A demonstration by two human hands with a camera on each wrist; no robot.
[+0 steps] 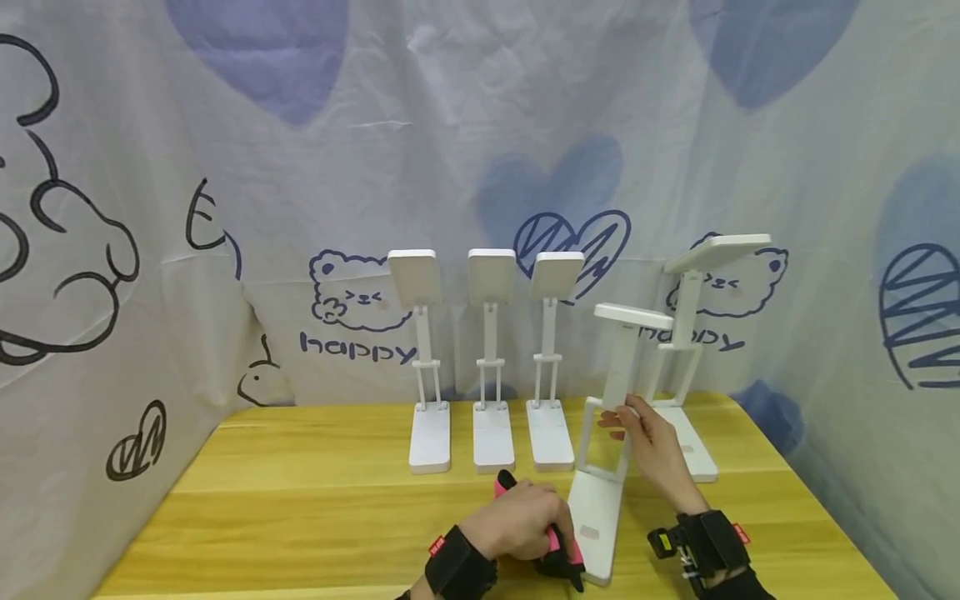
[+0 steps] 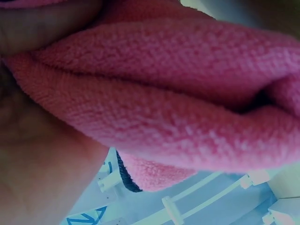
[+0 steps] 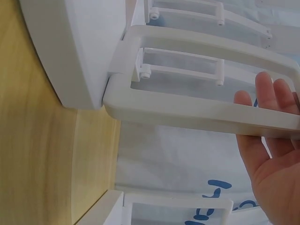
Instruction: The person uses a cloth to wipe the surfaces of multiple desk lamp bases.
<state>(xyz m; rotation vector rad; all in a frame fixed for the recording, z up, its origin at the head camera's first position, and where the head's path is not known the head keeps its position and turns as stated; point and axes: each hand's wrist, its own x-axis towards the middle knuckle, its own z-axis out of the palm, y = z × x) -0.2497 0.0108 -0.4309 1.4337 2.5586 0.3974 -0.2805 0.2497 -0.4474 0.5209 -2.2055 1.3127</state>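
Observation:
My right hand (image 1: 654, 450) grips the upright arm of a white folding desk lamp (image 1: 597, 508) near the front right of the table. In the right wrist view, the fingers (image 3: 266, 91) wrap round one side of the lamp's open frame (image 3: 187, 108). The lamp's base lies flat on the wood, with its head raised and tilted. Beside that base, my left hand (image 1: 521, 518) holds a bunched pink cloth (image 2: 178, 98) with a black edge. The cloth is at the left side of the base; whether it touches cannot be told.
Behind stand three similar white lamps, left (image 1: 430, 437), middle (image 1: 492, 437) and right (image 1: 549, 435), in a row. Another lamp (image 1: 688, 442) is close behind my right hand. A printed curtain (image 1: 405, 150) hangs beyond the wooden table (image 1: 300, 500).

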